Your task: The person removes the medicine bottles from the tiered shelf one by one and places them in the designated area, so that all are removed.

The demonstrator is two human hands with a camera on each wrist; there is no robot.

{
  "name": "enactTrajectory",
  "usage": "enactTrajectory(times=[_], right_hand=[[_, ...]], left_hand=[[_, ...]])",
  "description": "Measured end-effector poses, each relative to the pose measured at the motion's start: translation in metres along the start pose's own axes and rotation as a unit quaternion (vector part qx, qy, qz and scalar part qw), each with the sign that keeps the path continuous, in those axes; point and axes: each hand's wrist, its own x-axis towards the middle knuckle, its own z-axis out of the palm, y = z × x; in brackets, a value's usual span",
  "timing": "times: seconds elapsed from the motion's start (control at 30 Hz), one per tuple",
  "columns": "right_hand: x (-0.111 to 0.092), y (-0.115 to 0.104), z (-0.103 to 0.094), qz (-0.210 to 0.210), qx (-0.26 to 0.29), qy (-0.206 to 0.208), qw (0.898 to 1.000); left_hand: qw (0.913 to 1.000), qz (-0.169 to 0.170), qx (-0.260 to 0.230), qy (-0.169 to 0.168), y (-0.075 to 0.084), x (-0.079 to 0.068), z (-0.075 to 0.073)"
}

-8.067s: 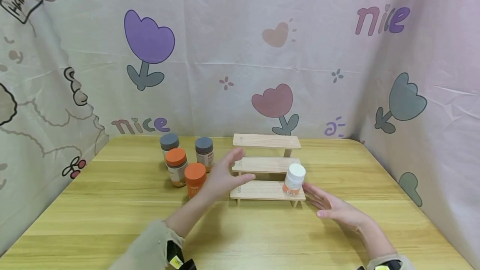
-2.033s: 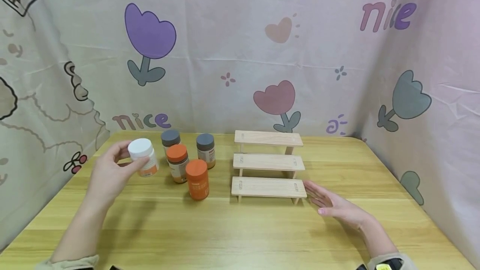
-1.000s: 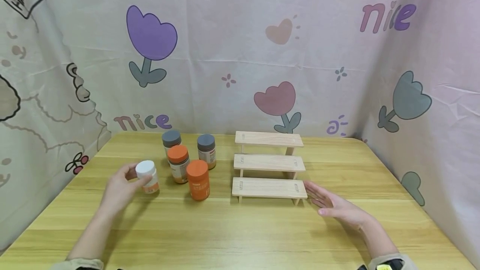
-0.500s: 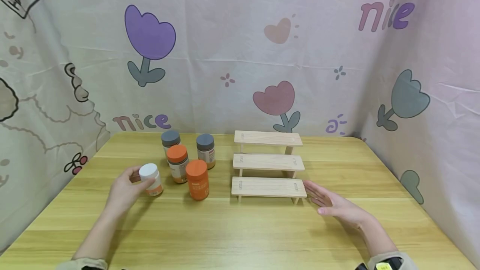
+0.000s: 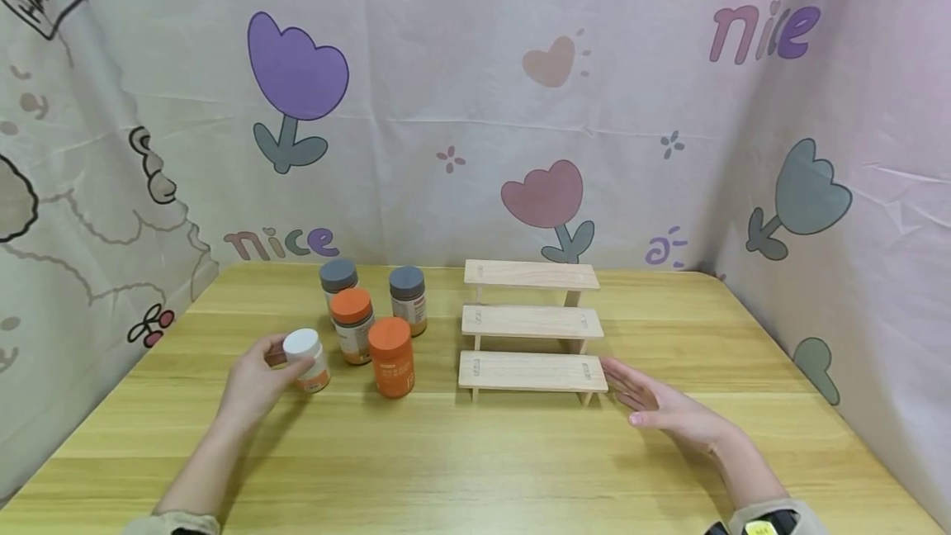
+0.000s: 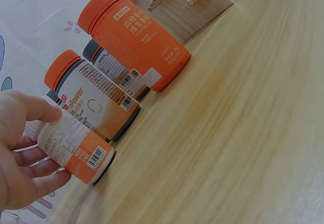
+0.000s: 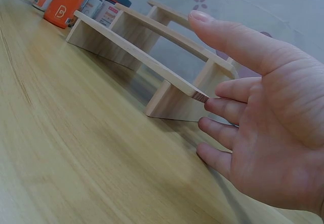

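My left hand (image 5: 256, 378) holds a small white-capped supplement bottle (image 5: 312, 371) with an orange band between thumb and fingers. In the left wrist view the bottle (image 6: 81, 150) stands with its base right at the tabletop, thumb on its near side. Just right of it are an orange-lidded bottle (image 5: 353, 335) and an all-orange bottle (image 5: 393, 362). My right hand (image 5: 672, 415) lies with relaxed, extended fingers beside a three-step wooden display stand (image 5: 531, 371). In the right wrist view its fingertips are right at the end of the lowest shelf (image 7: 136, 54).
Two grey-lidded bottles, a left one (image 5: 338, 277) and a right one (image 5: 409, 308), stand behind the orange ones. A patterned cloth (image 5: 446, 64) hangs along the back and sides of the wooden table (image 5: 475, 469).
The white-capped bottle went from the stand's lowest shelf to the left of the table in my left hand, was lowered, then shifted right toward the other bottles. My right hand stayed put.
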Motion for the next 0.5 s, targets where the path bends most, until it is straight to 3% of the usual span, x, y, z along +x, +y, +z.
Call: enactTrajectory(times=[0.27, 0.5], right_hand=[[-0.0007, 0.0031, -0.0007, 0.004, -0.005, 0.008, 1.000], [-0.0017, 0.0014, -0.0008, 0.003, -0.006, 0.008, 1.000]], left_hand=[[0.9998, 0.013, -0.004, 0.017, -0.0004, -0.0006, 0.0025], [0.9995, 0.003, -0.025, -0.021, -0.0007, 0.0011, -0.0040]])
